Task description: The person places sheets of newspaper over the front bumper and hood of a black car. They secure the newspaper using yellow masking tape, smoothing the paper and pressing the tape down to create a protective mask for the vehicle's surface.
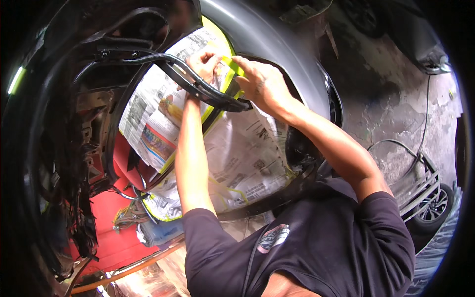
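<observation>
Newspaper sheets cover a panel inside the opening of a dark car body. Yellow-green masking tape runs along the newspaper's far right edge. My left hand is closed, its fingers curled against the paper beside the tape; what they pinch is partly hidden. Just to its right, my right hand grips a strip of the tape between thumb and fingers. A black curved hinge arm with a corrugated cable sleeve crosses over my left wrist.
More newspaper lies nearer me, edged with tape. The grey body panel curves along the right. Loose wires hang at lower left beside a red surface. A wheel stands at far right, near a cable on the floor.
</observation>
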`<state>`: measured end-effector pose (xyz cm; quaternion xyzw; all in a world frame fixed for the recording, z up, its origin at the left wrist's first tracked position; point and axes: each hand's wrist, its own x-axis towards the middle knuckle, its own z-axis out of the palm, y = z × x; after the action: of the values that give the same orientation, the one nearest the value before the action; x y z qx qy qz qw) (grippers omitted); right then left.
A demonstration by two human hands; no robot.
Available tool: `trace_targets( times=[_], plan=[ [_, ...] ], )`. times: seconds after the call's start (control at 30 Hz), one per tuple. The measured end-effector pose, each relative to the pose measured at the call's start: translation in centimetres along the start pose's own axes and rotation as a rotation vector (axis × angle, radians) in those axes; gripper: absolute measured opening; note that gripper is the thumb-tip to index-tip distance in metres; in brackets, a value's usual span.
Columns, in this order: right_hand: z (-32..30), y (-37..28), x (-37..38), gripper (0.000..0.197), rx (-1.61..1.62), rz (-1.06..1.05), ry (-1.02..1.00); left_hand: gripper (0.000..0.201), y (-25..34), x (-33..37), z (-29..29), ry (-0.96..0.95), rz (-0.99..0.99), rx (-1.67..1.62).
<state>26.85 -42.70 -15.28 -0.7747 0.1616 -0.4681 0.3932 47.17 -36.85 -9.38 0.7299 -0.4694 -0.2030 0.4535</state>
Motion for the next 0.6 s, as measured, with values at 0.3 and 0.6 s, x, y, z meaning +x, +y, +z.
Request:
trace_targets(
  times=[0.3, 0.6],
  plan=[
    [-2.5, 0.5, 0.6, 0.025, -0.235, 0.203, -0.31, 0.008, -2.2, 3.8, 1.0, 0.113, 0.341, 0.698],
    [-1.6, 0.8, 1.4, 0.022, -0.28, 0.294, -0.47, 0.009, -2.5, 4.0, 1.0, 0.168, 0.353, 0.73]
  ],
)
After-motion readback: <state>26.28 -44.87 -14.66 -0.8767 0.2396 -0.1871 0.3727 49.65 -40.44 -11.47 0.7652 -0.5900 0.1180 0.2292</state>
